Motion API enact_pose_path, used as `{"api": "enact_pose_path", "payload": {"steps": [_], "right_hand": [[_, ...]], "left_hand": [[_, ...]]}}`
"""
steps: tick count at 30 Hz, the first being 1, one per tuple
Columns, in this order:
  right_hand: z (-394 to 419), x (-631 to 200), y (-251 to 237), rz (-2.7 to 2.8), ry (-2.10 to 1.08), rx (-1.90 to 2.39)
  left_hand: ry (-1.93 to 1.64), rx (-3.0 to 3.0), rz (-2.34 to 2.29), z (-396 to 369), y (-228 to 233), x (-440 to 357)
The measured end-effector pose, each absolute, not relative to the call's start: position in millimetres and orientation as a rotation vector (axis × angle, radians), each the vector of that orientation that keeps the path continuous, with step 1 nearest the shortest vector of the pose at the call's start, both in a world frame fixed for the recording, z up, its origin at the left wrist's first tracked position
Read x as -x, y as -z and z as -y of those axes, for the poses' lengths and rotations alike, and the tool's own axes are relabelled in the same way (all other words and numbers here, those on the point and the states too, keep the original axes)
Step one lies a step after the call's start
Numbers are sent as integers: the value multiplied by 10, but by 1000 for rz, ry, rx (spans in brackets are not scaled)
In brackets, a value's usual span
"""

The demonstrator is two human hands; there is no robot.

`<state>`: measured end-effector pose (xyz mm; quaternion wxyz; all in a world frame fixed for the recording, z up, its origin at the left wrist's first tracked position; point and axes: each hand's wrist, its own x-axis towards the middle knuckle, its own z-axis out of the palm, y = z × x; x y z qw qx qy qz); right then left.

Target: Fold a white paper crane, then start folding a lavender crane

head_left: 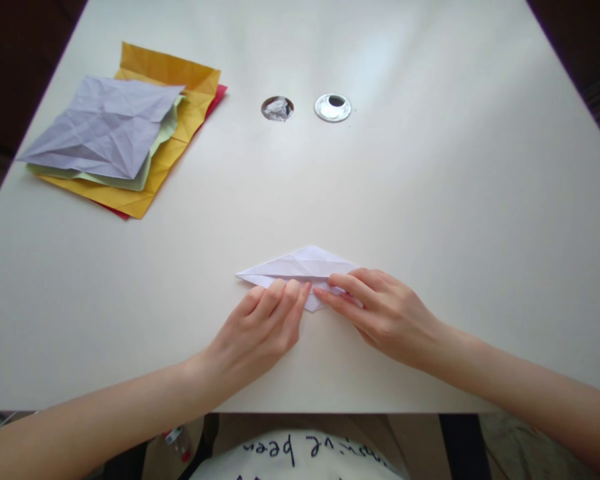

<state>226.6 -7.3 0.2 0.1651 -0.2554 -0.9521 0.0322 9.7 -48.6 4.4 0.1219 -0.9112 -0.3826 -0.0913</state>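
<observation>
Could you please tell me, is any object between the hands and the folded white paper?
Nothing visible stands between them: the left hand and right hand both touch the folded white paper. The creased sheets lie apart, farther off to the left.

On the flat white table point(455, 233), the folded white paper diamond point(300, 265) lies toward the front edge; behind and left rests the creased lilac, green, yellow and red paper stack point(110, 127), with the round silver grommet point(330, 114) to its right.
</observation>
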Motion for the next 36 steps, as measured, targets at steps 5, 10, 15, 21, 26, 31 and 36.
{"api": "enact_pose_path", "payload": {"steps": [5,10,15,21,26,31,36], "right_hand": [[128,-2268,3,2707,-92,802],[155,-2266,-11,2709,-45,810],[171,-2265,-24,2698,-31,795],[205,-2379,-16,2656,-44,775],[219,-2458,-35,2651,-11,801],[224,-2502,-44,2618,-44,820],[231,-2525,-37,2632,-62,839]], "left_hand": [[337,2601,1237,534,-108,-44],[341,2592,1323,561,-153,12],[333,2624,1369,558,-147,11],[326,2630,1380,561,-125,20],[310,2648,1390,574,-125,27],[326,2694,1455,574,-113,84],[359,2667,1532,586,-118,142]]}}
